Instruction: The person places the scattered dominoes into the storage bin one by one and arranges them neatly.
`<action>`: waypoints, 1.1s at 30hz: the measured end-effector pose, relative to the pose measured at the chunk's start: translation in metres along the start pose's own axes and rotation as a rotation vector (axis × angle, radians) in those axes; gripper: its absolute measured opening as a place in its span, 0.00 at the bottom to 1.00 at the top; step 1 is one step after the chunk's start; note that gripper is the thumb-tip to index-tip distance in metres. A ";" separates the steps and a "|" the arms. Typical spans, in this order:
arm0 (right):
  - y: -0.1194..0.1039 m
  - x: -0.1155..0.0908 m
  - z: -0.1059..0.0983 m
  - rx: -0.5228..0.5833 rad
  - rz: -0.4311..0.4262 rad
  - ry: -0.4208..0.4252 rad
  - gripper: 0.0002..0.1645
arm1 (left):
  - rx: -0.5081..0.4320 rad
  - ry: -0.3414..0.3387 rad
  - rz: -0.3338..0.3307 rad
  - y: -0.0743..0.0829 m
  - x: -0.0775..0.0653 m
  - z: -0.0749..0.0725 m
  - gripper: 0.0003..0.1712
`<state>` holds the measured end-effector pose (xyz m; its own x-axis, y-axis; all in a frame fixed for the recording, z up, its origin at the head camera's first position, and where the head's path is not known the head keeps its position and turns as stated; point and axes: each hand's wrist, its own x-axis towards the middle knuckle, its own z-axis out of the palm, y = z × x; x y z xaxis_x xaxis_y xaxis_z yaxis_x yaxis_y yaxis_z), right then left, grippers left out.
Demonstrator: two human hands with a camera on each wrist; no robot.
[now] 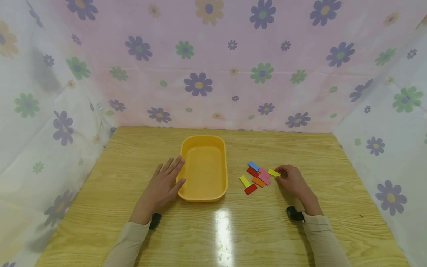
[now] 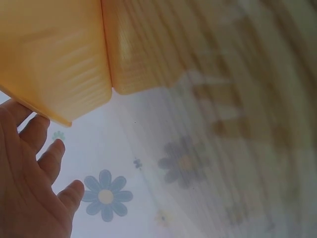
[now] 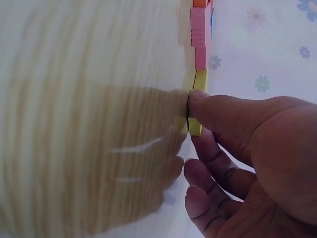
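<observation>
The fingers (image 3: 204, 147) of the right hand (image 1: 295, 182) are pinching a yellow block (image 1: 273, 172) toward its right end, just beside the pink blocks (image 1: 264, 179) and well right of the tray (image 1: 202, 200); the left hand (image 1: 162, 184) is lying spread, its fairly straight fingers touching the tray's rim. The block is looking light, stiff and sturdy, probably slightly slippery, so opposite long edges are seeming the surest hold.

I can see room for a hand to slip along the table (image 1: 253, 222) between the yellow tray (image 1: 226, 168) and the small blocks (image 1: 264, 179); leftward, the tray's raised rim and the left hand (image 1: 163, 183) stand in the way
</observation>
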<state>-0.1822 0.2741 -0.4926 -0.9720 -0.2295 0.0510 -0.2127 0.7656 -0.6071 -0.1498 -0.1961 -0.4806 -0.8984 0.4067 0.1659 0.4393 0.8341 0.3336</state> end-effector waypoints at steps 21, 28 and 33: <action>0.000 -0.007 -0.004 0.070 0.045 0.053 0.15 | -0.004 -0.004 0.000 0.001 0.000 0.000 0.38; -0.002 -0.010 -0.005 0.141 0.081 0.096 0.17 | -0.013 -0.005 0.001 0.000 0.000 0.001 0.38; -0.003 -0.012 -0.005 0.205 0.099 0.119 0.18 | -0.017 -0.003 0.004 -0.001 0.000 0.001 0.38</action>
<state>-0.1703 0.2775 -0.4877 -0.9945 -0.0781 0.0691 -0.1032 0.6403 -0.7611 -0.1502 -0.1962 -0.4820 -0.8965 0.4112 0.1647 0.4429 0.8262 0.3483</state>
